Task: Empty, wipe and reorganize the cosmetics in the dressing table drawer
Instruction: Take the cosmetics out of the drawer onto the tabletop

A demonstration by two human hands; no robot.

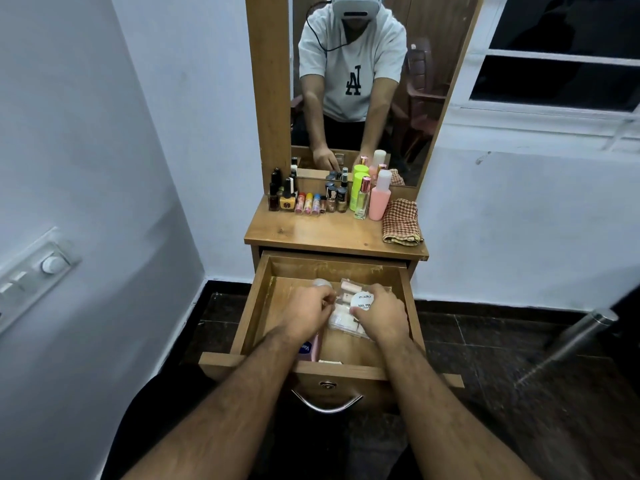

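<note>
Two hands, the left point(306, 311) and the right point(381, 318), reach into one open drawer point(258, 306) holding one round white tub point(362, 301), one clear packet point(341, 322) and one pink tube point(310, 348) at 7 o'clock. On the bench point(311, 233) stand three small lip balm sticks point(308, 203), one neon green bottle point(358, 190), one clear perfume bottle point(362, 199), one pink bottle point(380, 195) and one folded checked cloth point(401, 221) at 3 o'clock. The dark nail polish bottles point(282, 195) overlap too closely to count exactly.

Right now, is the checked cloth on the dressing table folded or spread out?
Folded. The checked cloth lies as a compact stack at the right end of the tabletop, layered edges showing.
</note>
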